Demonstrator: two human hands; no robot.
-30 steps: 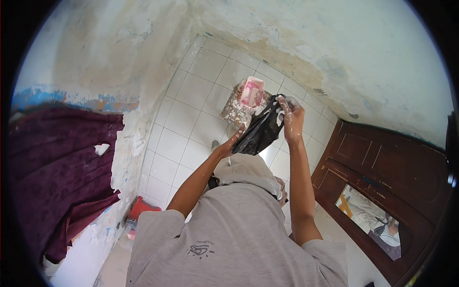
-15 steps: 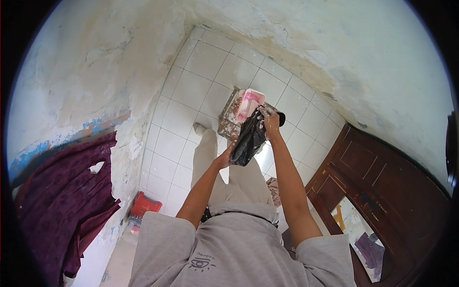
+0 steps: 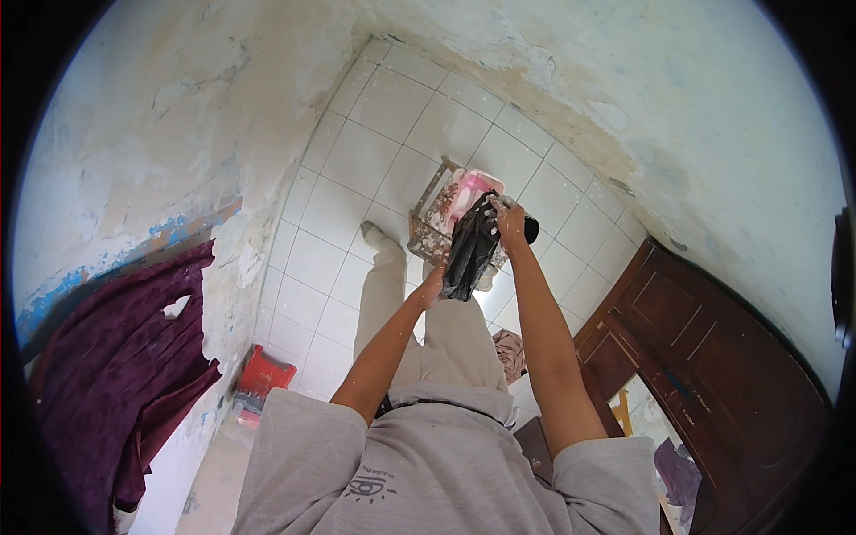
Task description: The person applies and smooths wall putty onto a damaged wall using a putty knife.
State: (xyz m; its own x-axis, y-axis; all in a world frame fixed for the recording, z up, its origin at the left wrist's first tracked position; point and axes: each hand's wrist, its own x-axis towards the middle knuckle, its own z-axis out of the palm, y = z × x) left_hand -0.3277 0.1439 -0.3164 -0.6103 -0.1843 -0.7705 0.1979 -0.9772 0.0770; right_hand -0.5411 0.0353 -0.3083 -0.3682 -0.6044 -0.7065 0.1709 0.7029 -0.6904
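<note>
A crumpled black plastic bag (image 3: 470, 252) hangs between my two hands in front of my legs. My left hand (image 3: 433, 283) grips its lower left side, the fingers mostly hidden behind the plastic. At the bag's upper right edge, my right hand (image 3: 508, 220) is closed on it, with whitish smears on the fingers. Just beyond the bag, a white tray stained with pink (image 3: 481, 183) lies on a paint-spattered brown stool (image 3: 423, 234). The bag covers part of both. What is inside the bag cannot be seen.
Peeling walls meet in a corner beyond the white tiled floor (image 3: 357, 160). A dark wooden cabinet (image 3: 704, 330) stands at right. Torn purple cloth (image 3: 116, 357) hangs at left, near a red plastic container (image 3: 265, 373). Bundled cloth (image 3: 508, 355) lies by my right leg.
The bag and both hands have shifted slightly right in the picture, and the bag hangs more upright. The view has moved a little; both hands keep their hold.
</note>
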